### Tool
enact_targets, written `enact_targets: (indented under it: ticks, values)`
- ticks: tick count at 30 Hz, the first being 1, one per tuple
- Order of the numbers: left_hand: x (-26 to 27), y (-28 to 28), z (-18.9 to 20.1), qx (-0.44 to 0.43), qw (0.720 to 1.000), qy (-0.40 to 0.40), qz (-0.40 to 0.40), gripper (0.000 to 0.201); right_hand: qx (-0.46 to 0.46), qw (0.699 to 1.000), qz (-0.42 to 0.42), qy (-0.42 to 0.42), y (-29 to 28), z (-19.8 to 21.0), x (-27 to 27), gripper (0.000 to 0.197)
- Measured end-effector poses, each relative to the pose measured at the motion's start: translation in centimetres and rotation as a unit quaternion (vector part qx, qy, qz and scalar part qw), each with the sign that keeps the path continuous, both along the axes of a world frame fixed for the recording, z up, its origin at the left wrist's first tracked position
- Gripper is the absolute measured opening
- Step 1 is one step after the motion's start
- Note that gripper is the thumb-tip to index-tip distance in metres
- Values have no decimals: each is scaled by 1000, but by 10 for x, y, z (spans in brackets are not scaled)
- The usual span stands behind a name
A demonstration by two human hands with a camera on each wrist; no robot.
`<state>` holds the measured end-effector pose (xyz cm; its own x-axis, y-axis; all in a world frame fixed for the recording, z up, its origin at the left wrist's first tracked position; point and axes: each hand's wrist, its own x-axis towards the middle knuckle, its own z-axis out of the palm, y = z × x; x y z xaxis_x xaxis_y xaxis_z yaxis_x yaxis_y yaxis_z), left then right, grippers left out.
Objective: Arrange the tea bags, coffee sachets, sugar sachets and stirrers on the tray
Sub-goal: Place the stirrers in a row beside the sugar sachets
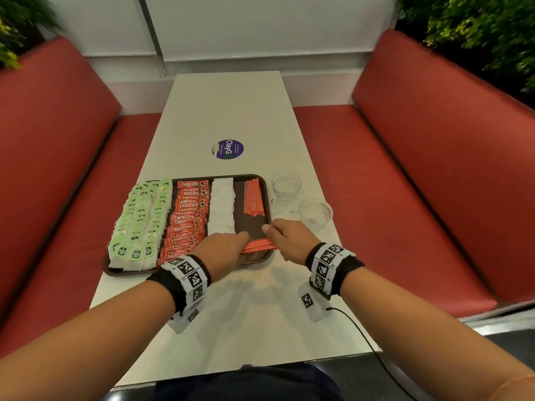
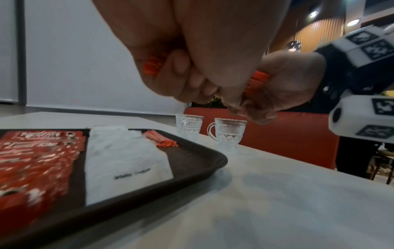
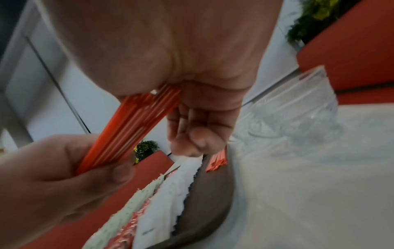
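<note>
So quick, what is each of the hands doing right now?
Left hand: closed on one end of a bundle of stirrers, held over the tray.
Right hand: closed on the other end of the same bundle.

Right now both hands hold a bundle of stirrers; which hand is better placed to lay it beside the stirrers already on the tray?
Probably the right hand: it grips the bundle nearest the stirrers and the bare tray.
</note>
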<state>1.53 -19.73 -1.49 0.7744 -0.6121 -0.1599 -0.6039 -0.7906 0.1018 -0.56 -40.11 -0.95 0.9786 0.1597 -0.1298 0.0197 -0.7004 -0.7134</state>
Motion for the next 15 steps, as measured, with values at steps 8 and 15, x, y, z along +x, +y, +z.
enact_targets:
  ticks: [8, 15]
  values:
    - [18, -7, 4, -13, 998, -27, 47, 21, 169, 982, 14, 88, 18, 7, 6, 30]
    - [34, 16, 17, -193, 975, 75, 80, 37, 213, 974, -27, 75, 9, 6, 22, 23]
